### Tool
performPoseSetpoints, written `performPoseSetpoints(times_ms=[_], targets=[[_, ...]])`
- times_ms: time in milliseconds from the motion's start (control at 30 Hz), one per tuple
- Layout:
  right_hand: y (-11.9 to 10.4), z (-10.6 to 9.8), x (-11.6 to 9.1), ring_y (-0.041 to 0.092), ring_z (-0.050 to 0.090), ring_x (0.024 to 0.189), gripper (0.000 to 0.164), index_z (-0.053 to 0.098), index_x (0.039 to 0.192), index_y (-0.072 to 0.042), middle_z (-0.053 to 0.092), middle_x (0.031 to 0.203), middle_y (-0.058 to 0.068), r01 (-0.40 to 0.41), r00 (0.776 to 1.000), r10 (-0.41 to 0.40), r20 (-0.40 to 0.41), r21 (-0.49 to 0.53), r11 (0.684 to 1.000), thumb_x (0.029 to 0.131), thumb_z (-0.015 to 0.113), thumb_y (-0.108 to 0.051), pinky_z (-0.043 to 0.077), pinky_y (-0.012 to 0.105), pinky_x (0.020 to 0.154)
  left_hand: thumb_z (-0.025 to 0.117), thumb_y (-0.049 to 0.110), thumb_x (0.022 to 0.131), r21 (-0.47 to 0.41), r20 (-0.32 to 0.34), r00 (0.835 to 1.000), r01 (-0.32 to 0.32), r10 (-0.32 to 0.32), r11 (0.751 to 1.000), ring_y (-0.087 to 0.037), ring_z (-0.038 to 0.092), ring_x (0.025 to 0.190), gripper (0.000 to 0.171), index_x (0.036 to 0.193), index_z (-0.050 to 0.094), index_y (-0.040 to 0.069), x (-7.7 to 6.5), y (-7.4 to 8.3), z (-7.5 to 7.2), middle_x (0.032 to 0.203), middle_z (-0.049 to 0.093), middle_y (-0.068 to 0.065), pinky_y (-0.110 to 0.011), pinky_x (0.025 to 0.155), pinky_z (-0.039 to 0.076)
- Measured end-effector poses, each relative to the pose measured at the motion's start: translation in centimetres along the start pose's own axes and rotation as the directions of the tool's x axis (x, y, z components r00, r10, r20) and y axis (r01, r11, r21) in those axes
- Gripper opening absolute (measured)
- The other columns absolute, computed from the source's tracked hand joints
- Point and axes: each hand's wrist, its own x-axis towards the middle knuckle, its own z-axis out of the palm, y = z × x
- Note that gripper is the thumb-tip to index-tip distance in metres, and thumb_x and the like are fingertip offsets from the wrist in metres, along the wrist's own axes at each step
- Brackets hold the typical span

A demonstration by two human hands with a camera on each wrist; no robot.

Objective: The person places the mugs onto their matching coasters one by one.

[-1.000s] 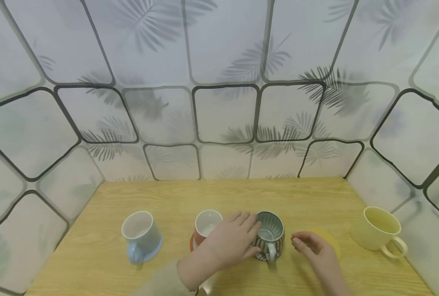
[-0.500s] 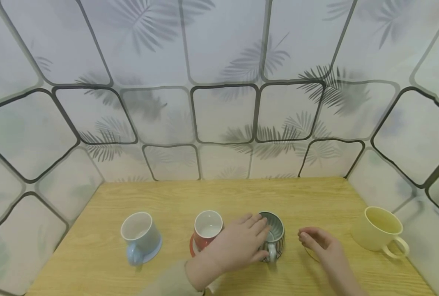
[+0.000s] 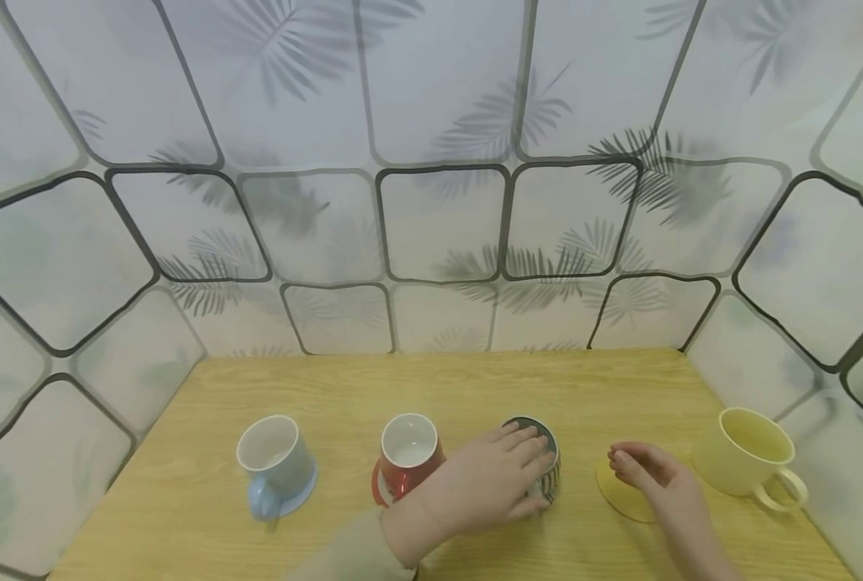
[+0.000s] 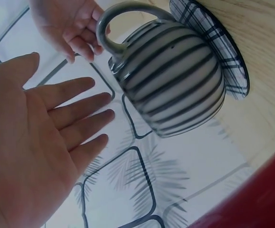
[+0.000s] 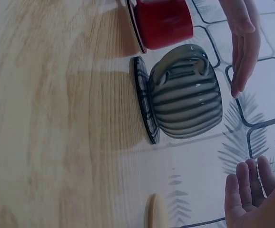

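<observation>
My left hand (image 3: 485, 480), palm down with straight fingers, hovers over the grey striped mug (image 3: 550, 476) and hides much of it. In the left wrist view that hand (image 4: 47, 123) is apart from the mug (image 4: 175, 80), which stands upright on a plaid coaster (image 4: 218, 35). My right hand (image 3: 667, 492) is above the yellow round coaster (image 3: 623, 494), fingers loosely bent and holding nothing. A yellow mug (image 3: 739, 456) stands on the bare table to its right. Left of the striped mug, a red mug (image 3: 411, 456) sits on a red-rimmed coaster (image 3: 378, 484).
A light blue mug (image 3: 274, 456) rests on a blue coaster (image 3: 300, 492) at the left of the wooden table (image 3: 344, 379). Patterned wall covering (image 3: 438, 226) encloses the back and both sides. The yellow mug is close to the right side.
My left hand has slid right, from beside the striped mug to over its opening, uncovering more of the red mug. The right hand has moved right across the yellow coaster. The mugs stay put.
</observation>
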Motion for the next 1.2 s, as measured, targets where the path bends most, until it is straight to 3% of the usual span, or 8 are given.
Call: performPoseSetpoints(times_ms=[267,367,567,800,933,1200], targets=[[0.0,-1.2,0.3,-0.003,0.070,0.095,0.016,0.074,0.116,-0.012,0.075,0.101,-0.024,-0.008,1.000,0.008,-0.003,0.012,1.000,0.110,0.060,-0.018,0.058,0.012,0.083,0.042,0.054,0.112,-0.017,-0.017,0.999,-0.049,0.049,0.999,-0.014,0.051,0.150,0.054,0.151,0.059,0.021,0.9,0.3,0.7,0.154,0.060,0.004,-0.031,0.130,0.037],[0.0,-1.6,0.4,-0.004,0.070,0.093,0.016,0.074,0.115,-0.013,0.075,0.100,-0.024,-0.011,1.000,0.011,-0.010,0.020,1.000,0.110,0.060,-0.017,0.058,0.011,0.082,0.040,0.055,0.113,-0.017,-0.004,0.998,-0.060,0.060,0.998,-0.014,0.050,0.151,0.055,0.152,0.058,0.021,1.2,0.5,0.9,0.155,0.059,0.005,-0.030,0.131,0.035],[0.3,-2.4,0.6,-0.005,0.070,0.091,0.020,0.076,0.107,-0.027,0.076,0.099,-0.023,0.017,0.999,-0.015,-0.030,0.083,0.996,0.109,0.061,-0.015,0.058,0.011,0.081,0.036,0.055,0.114,-0.028,0.018,0.997,-0.069,0.069,0.997,-0.012,0.047,0.153,0.055,0.155,0.054,0.023,1.8,1.0,1.1,0.158,0.056,0.005,-0.028,0.132,0.032],[0.6,-3.5,0.7,-0.004,0.071,0.091,0.022,0.078,0.107,-0.023,0.077,0.098,-0.021,0.047,0.998,-0.041,-0.043,0.166,0.985,0.109,0.059,-0.011,0.059,0.010,0.080,0.034,0.057,0.113,-0.019,0.049,0.996,-0.073,0.074,0.997,-0.010,0.046,0.154,0.057,0.157,0.052,0.025,2.3,1.8,1.1,0.162,0.053,0.007,-0.026,0.132,0.030],[0.6,-4.2,0.8,-0.006,0.072,0.090,0.026,0.077,0.105,-0.029,0.077,0.098,-0.023,0.042,0.998,-0.036,-0.043,0.162,0.986,0.110,0.059,-0.012,0.059,0.010,0.079,0.031,0.059,0.113,-0.012,0.079,0.993,-0.087,0.087,0.996,-0.010,0.043,0.155,0.059,0.159,0.050,0.026,2.6,2.2,1.1,0.164,0.050,0.008,-0.026,0.133,0.029],[0.9,-5.6,0.8,-0.006,0.071,0.091,0.031,0.076,0.105,-0.031,0.077,0.101,-0.023,0.067,0.997,-0.059,-0.043,0.201,0.977,0.110,0.056,-0.009,0.059,0.009,0.078,0.032,0.057,0.114,0.019,0.037,0.993,-0.111,0.110,0.994,-0.009,0.047,0.152,0.057,0.156,0.053,0.026,2.8,2.8,1.5,0.161,0.054,0.007,-0.026,0.131,0.032]])
